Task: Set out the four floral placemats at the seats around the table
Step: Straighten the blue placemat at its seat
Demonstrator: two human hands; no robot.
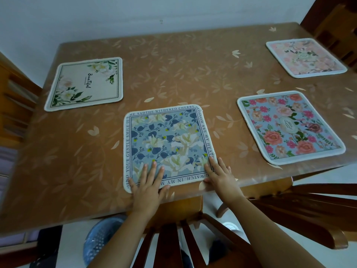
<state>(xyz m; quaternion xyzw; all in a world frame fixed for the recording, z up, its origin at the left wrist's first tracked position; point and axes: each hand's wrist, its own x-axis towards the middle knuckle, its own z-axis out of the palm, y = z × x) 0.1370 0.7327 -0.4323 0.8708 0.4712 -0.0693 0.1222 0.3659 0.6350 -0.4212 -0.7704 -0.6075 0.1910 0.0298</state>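
Four floral placemats lie flat on the brown leaf-patterned table [173,70]. A blue mat with white lilies and a text border [168,140] sits at the near edge. My left hand [148,184] presses flat on its near left corner, fingers spread. My right hand [220,175] rests flat on its near right corner. A cream mat with white flowers [85,84] lies at the left side. A light-blue mat with pink roses [289,126] lies at the near right. A pale pink floral mat [305,57] lies at the far right.
Wooden chairs stand around the table: one right below me [173,240], one at the near right [309,206], one at the far right [336,26], one at the left [13,97]. A blue basket [100,238] sits on the floor under the table edge. A white wall is behind.
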